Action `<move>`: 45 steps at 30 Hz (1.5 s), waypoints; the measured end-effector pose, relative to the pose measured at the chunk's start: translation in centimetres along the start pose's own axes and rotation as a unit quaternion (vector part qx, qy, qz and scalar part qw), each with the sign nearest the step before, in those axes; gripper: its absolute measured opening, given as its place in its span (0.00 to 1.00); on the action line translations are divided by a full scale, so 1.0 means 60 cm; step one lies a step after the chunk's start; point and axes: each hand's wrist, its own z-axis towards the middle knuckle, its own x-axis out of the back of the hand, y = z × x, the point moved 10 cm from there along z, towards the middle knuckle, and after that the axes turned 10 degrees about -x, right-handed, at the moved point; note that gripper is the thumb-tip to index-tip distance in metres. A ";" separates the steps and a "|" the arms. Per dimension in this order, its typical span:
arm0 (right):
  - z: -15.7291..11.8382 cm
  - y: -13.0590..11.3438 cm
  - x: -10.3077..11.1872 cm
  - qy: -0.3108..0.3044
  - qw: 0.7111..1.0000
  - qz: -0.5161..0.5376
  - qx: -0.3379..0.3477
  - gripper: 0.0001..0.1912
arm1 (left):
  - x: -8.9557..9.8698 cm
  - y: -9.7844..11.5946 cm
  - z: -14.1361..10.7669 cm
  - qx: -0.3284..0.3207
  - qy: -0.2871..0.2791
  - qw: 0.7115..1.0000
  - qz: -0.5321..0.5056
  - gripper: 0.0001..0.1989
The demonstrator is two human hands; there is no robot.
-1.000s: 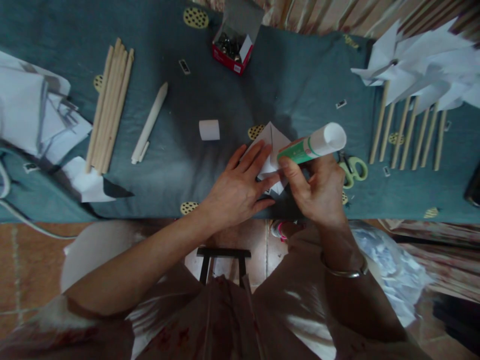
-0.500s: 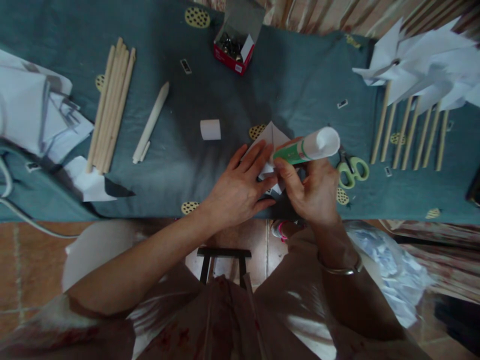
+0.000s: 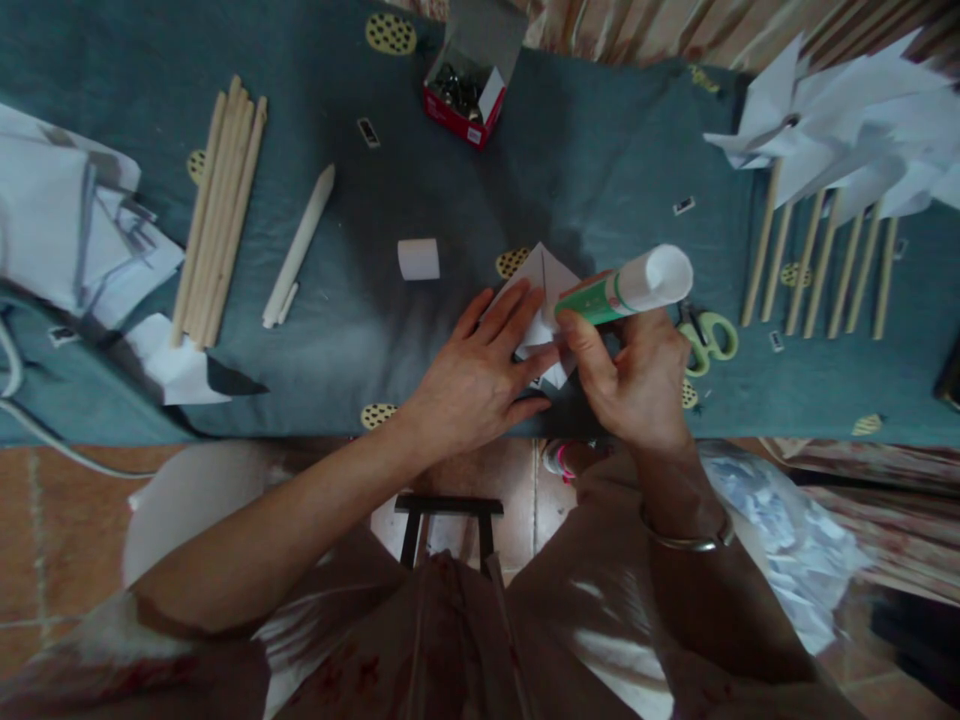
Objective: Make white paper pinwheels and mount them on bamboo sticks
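Two hands meet at a folded white paper (image 3: 553,268) on the dark green tablecloth (image 3: 615,150): the left hand (image 3: 480,385), fingers loosely spread, lies over the paper's 8 o'clock side, while the right hand (image 3: 634,375), at 4 o'clock, has its fingers wrapped around a green-and-white glue stick (image 3: 604,298). The stick leans up toward 3 o'clock, its lower end at the paper, though whether it touches is hidden. Seen from the paper, a white cap (image 3: 418,260) lies near 9 o'clock, scissors (image 3: 704,337) just past 3, and pinwheels (image 3: 844,140) at 2.
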 end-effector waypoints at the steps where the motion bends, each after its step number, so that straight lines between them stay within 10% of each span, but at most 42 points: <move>1: 0.000 0.000 0.001 0.001 1.000 -0.001 0.001 0.19 | 0.000 0.000 0.000 0.000 -0.002 1.000 0.001 0.28; 45: -0.001 0.004 -0.006 0.018 0.999 0.032 -0.018 0.21 | 0.000 -0.001 -0.001 0.001 0.000 1.000 -0.025 0.29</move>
